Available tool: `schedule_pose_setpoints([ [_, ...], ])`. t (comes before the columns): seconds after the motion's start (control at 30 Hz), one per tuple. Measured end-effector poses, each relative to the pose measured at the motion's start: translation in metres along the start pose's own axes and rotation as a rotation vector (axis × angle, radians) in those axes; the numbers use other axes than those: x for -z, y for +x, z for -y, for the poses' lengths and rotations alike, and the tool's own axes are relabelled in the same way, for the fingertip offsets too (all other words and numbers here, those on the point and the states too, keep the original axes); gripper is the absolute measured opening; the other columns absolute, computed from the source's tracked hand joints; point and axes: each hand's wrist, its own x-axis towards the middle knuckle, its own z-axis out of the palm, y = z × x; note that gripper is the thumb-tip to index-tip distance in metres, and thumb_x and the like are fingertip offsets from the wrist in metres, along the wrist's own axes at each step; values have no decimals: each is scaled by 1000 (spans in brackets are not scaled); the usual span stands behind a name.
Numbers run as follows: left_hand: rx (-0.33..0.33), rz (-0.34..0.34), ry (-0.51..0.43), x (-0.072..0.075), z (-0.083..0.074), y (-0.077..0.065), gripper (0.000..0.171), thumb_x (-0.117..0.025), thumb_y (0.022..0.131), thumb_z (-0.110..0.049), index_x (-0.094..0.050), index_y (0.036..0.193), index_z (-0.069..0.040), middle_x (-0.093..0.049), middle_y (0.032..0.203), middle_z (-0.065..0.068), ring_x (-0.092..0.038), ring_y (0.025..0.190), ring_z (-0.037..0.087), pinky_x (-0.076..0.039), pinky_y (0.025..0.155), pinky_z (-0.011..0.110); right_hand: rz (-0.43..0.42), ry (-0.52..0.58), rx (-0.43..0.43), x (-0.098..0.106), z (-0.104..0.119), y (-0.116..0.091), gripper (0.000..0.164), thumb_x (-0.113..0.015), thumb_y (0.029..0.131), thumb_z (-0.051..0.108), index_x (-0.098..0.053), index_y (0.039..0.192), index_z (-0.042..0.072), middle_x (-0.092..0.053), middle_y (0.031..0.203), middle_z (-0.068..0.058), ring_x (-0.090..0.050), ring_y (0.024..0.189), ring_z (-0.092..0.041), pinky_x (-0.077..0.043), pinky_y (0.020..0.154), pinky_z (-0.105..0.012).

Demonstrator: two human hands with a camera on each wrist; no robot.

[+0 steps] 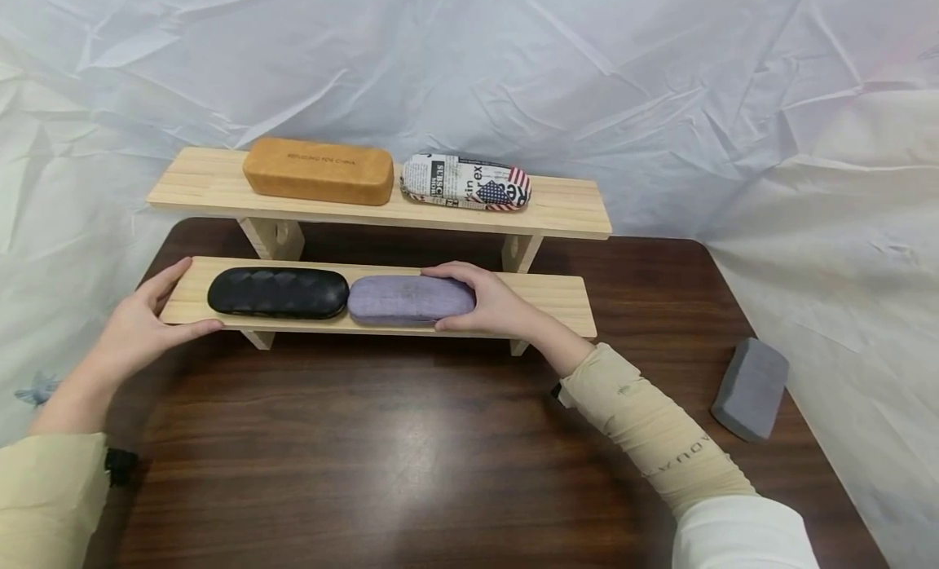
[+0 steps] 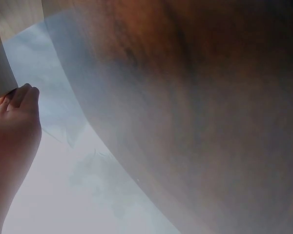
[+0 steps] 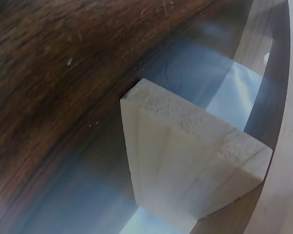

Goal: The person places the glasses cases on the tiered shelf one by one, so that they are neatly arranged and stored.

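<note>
My right hand (image 1: 501, 305) grips the right end of a purple fabric glasses case (image 1: 403, 299), thumb at the front and fingers behind. That case lies on the lower wooden shelf (image 1: 552, 298), its left end against a black quilted glasses case (image 1: 279, 293). At the shelf's left end, my left hand (image 1: 135, 328) holds the board, with the thumb along the front edge and the fingers at the back corner. In the left wrist view the left hand (image 2: 17, 122) shows partly, at the wood. The right wrist view shows a shelf leg (image 3: 185, 151); the right hand is mostly out of it.
On the upper wooden shelf (image 1: 572, 206) behind sit a tan glasses case (image 1: 319, 174) and a newsprint-and-flag patterned glasses case (image 1: 465, 182). A grey glasses case (image 1: 751, 390) lies at the right of the dark wooden table (image 1: 411, 447). White sheeting (image 1: 469, 72) hangs around.
</note>
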Motion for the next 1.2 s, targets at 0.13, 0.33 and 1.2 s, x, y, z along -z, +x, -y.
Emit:
schedule_pose_setpoints([
  [0.13, -1, 1, 0, -1, -1, 1, 109, -85, 93, -22, -10, 173, -18, -22, 170, 35, -35, 117, -25, -32, 78, -3, -9, -13, 13, 3, -4, -4, 79, -95, 80, 19, -60, 150, 11, -62, 151, -6, -56, 137, -21, -44, 115, -39],
  [0.33, 0, -3, 5, -2, -1, 1, 109, -85, 93, -22, -11, 173, -19, -24, 170, 35, -35, 115, -25, -31, 78, -3, -33, 22, 7, 14, -10, -18, 80, -95, 79, 12, -59, 150, 6, -62, 152, -11, -55, 141, -25, -40, 122, -40],
  [1.2, -11, -7, -7, -1, 4, 1, 108, -84, 94, -20, -10, 172, -27, -19, 172, 34, -34, 120, -25, -33, 79, -3, -166, 90, -153, 80, -38, -116, 71, -86, 86, -4, -58, 151, 5, -59, 154, -17, -59, 139, -12, -41, 114, -12],
])
